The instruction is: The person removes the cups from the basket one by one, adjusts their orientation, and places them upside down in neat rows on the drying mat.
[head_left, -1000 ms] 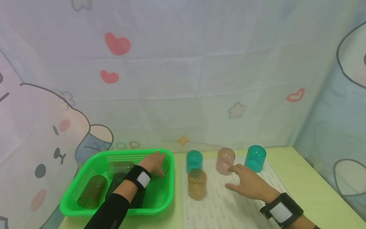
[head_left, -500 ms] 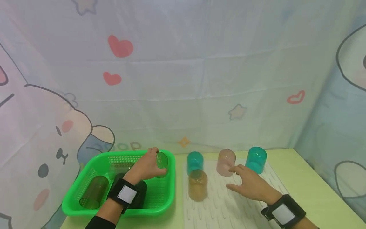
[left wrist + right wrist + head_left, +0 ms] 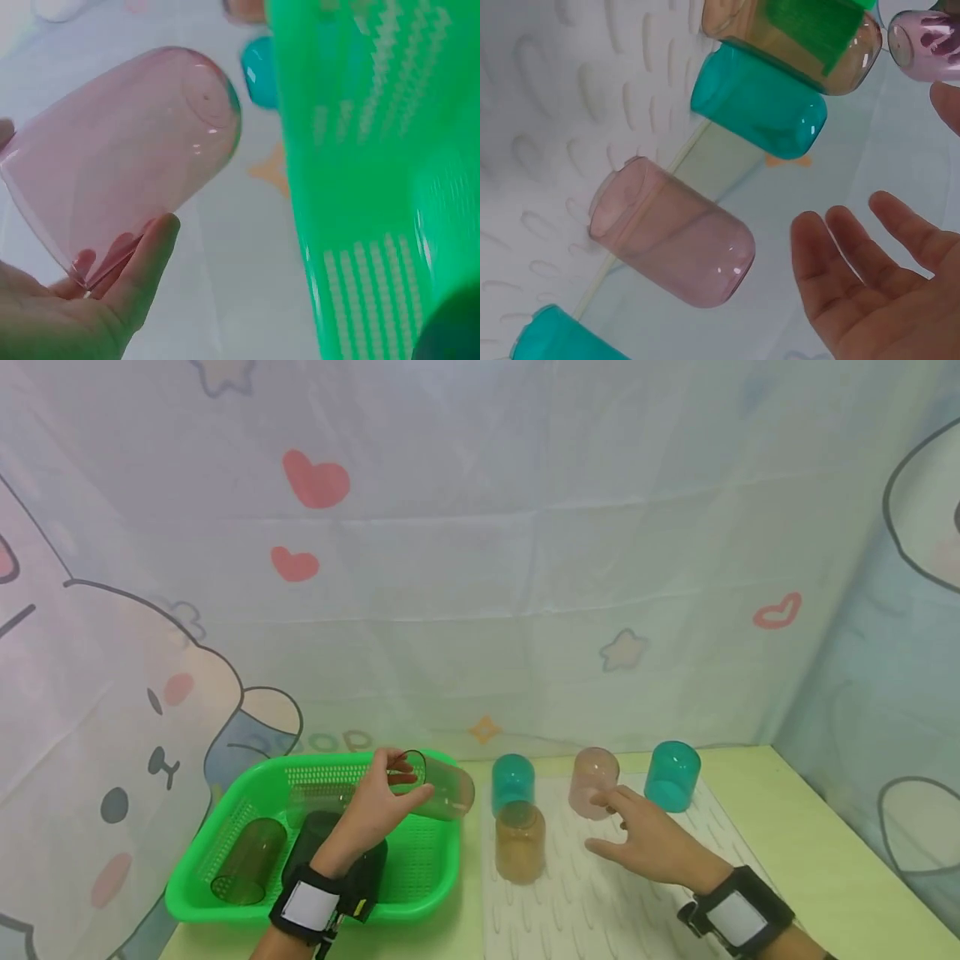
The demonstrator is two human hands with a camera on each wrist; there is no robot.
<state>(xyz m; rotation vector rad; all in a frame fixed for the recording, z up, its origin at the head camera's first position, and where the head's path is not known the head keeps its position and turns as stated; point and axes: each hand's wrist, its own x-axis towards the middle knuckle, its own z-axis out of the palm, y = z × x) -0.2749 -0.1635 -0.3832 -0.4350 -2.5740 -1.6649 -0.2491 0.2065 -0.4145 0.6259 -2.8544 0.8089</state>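
While one pink cup, the held cup [image 3: 447,793], is pinched near its open rim by the left grip [image 3: 375,810], with thumb and fingers curled on its sides, it is kept tilted over the three o'clock end of the green basket [image 3: 412,864], its closed base pointed toward four o'clock. Within the basket, a brown cup [image 3: 250,860] is seen lying on its side at eight o'clock from that grip, and a clear cup [image 3: 315,797] at nine; a dark thing [image 3: 313,839] just below the latter is partly hidden by the left wrist. No cup is held by the right grip [image 3: 648,839], whose fingers are spread and slightly bent above the white mat [image 3: 577,914]. From that grip, a second pink cup [image 3: 592,768] is found near by at between ten and eleven o'clock, a small gap being shown in the right wrist view. Around it, upside down on the mat, a teal cup [image 3: 673,777] is placed at one o'clock, another teal one at ten, and an amber cup [image 3: 520,852] at nine; whether these last two touch cannot be told. Basket and mat are carried by the pale yellow table [image 3: 847,860].
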